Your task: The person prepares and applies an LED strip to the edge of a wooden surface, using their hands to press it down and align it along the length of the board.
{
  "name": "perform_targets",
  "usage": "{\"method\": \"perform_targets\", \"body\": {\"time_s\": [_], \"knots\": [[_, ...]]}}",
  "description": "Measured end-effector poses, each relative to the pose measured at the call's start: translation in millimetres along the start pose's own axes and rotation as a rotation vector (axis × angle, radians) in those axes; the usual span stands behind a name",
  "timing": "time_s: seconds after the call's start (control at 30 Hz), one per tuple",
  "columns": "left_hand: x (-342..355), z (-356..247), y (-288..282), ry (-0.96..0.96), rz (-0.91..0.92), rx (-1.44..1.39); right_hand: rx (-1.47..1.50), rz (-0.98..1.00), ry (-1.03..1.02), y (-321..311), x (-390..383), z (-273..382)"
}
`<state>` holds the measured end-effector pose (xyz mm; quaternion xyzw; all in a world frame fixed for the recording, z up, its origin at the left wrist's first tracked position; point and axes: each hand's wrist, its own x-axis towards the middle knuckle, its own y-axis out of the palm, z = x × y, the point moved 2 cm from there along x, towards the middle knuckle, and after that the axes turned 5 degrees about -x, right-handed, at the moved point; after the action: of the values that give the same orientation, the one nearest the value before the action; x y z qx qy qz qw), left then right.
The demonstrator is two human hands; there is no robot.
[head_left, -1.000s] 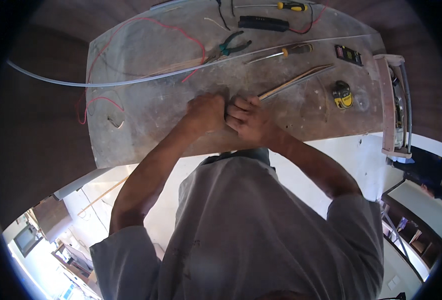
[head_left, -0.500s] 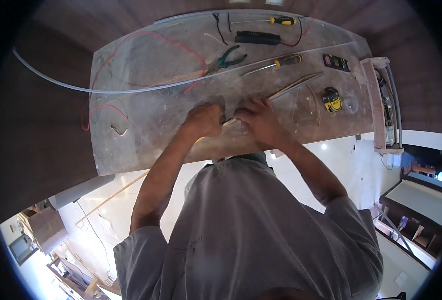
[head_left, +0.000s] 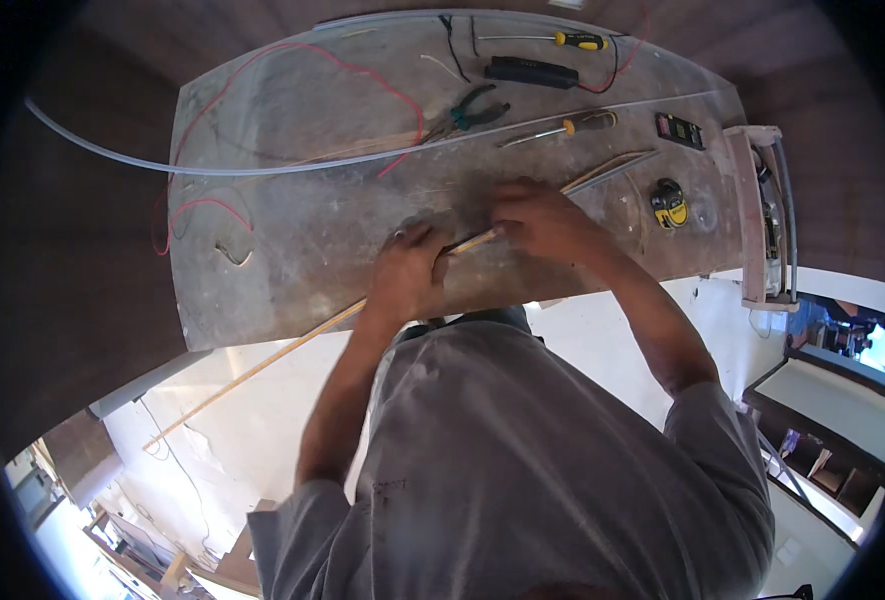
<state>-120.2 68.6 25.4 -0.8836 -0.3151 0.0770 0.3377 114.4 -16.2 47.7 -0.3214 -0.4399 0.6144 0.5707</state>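
A long thin wooden strip [head_left: 477,241] runs slantwise across the near part of the worktable, its left end sticking out past the front edge over the floor. My left hand [head_left: 407,268] is closed around it near the table's middle. Farther right along the same strip, my right hand [head_left: 547,218] grips it with bent fingers, slightly smeared by motion. Between the hands a short length of strip shows. Beyond my right hand, the strip's far end lies beside a thin grey strip [head_left: 607,174].
On the worktable [head_left: 292,240] lie pliers [head_left: 477,112], a nearer screwdriver [head_left: 587,122], a farther screwdriver [head_left: 580,41], a black bar-shaped device [head_left: 532,72], a tape measure [head_left: 668,204] and red wire [head_left: 362,72]. A pale flexible tube [head_left: 252,171] arcs across. A wooden frame [head_left: 747,220] stands at the right edge.
My right hand has moved right along the strip, widening the gap between my hands. My left fingers have shifted a little. The whole view has tilted slightly.
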Motion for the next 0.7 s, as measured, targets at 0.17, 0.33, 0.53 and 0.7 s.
{"method": "perform_targets", "body": {"time_s": [0.17, 0.33, 0.53, 0.7], "knots": [[-38, -6, 18, 0.115, -0.244, 0.273, 0.08, -0.02, 0.07, -33, -9, -33], [-34, 3, 22, 0.207, -0.231, 0.295, -0.065, -0.067, -0.029, -62, 18, -79], [-16, -20, 43, 0.222, -0.322, 0.21, -0.255, 0.062, -0.067, -59, 67, -101], [-22, -39, 54, -0.054, -0.389, 0.351, -0.344, 0.262, -0.211, -47, 67, -112]]}}
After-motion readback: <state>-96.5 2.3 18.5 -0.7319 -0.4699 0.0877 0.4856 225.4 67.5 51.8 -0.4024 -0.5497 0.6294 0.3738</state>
